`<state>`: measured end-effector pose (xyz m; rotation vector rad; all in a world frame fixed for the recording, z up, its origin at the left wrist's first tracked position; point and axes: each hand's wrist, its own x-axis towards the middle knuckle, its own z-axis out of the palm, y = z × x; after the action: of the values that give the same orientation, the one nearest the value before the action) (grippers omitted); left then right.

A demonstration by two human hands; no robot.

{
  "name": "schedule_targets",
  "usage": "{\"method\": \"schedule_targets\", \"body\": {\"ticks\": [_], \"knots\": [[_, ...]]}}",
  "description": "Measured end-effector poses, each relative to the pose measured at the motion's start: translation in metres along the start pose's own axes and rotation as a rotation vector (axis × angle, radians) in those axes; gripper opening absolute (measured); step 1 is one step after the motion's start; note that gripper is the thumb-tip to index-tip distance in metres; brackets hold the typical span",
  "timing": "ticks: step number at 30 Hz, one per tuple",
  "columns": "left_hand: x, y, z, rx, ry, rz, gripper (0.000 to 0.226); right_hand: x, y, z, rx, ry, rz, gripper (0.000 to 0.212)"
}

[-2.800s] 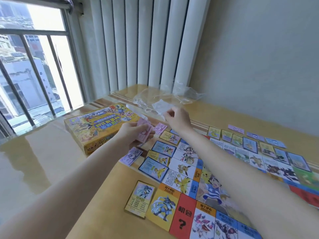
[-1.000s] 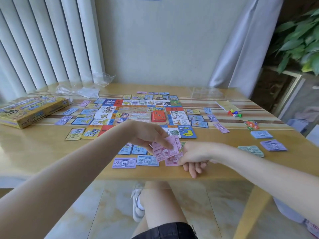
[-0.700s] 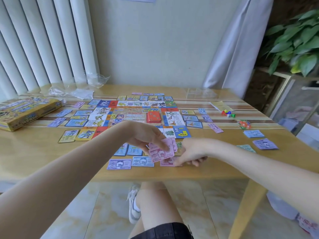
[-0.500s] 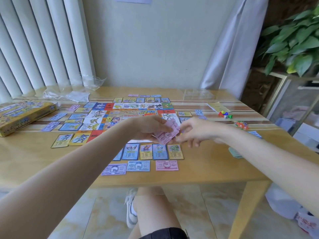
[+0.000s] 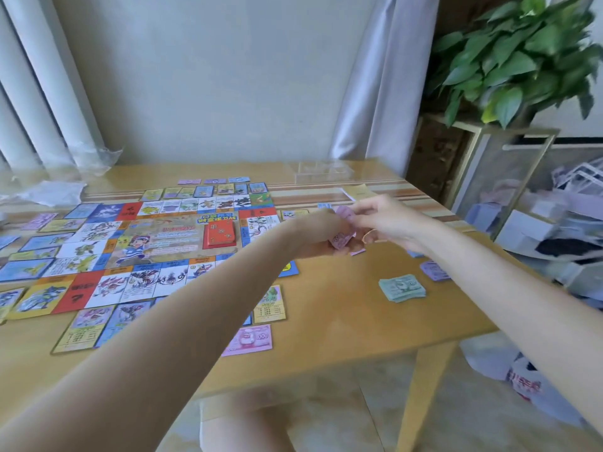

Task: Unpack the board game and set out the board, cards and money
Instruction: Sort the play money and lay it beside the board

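The colourful game board (image 5: pixel 156 246) lies flat on the wooden table (image 5: pixel 342 321), with a red card deck (image 5: pixel 220 234) on its middle and property cards around its edges. My left hand (image 5: pixel 319 234) holds a small stack of pink money notes (image 5: pixel 341 238) over the table's right part. My right hand (image 5: pixel 388 223) pinches the top of that same stack. One pink note (image 5: pixel 249 339) lies near the front edge beside a yellow card (image 5: pixel 269 305). A green money pile (image 5: pixel 403 288) and a purple note (image 5: pixel 435 270) lie at the right.
Crumpled clear plastic wrap (image 5: pixel 49 190) lies at the back left by the vertical blinds. A clear plastic tray (image 5: pixel 323 171) sits at the back. A potted plant (image 5: pixel 522 57) on a stand and cluttered bags (image 5: pixel 561 243) are off the table's right side.
The view has swung right and the yellow box has left the frame. Both hands, holding the pink notes, rose from the front edge, leaving one pink note there, and moved right.
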<state>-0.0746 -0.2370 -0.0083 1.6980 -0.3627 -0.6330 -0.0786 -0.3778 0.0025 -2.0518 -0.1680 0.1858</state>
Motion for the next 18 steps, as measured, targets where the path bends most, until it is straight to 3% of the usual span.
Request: {"method": "schedule_targets", "body": {"ticks": [2, 6, 8, 11, 15, 18], "knots": [[0.013, 0.003, 0.011, -0.009, -0.010, 0.031, 0.021, 0.002, 0.006, -0.017, -0.009, 0.013, 0.030, 0.010], [0.035, 0.004, 0.036, 0.141, 0.203, -0.045, 0.021, 0.005, 0.029, -0.052, 0.043, 0.213, 0.174, 0.017], [0.040, 0.003, 0.050, 0.501, 0.088, -0.095, 0.016, 0.002, 0.043, -0.066, 0.047, 0.266, 0.273, 0.007], [0.040, 0.002, 0.071, 0.993, -0.037, -0.143, 0.045, -0.007, 0.056, -0.077, -0.024, 0.226, 0.395, 0.016], [0.039, 0.001, 0.097, 1.209, -0.029, -0.050, 0.045, -0.021, 0.059, -0.080, -0.089, 0.189, 0.446, 0.023], [0.037, 0.001, 0.105, 1.265, 0.000, -0.036, 0.051, -0.036, 0.058, -0.084, -0.099, 0.199, 0.478, 0.016]]}}
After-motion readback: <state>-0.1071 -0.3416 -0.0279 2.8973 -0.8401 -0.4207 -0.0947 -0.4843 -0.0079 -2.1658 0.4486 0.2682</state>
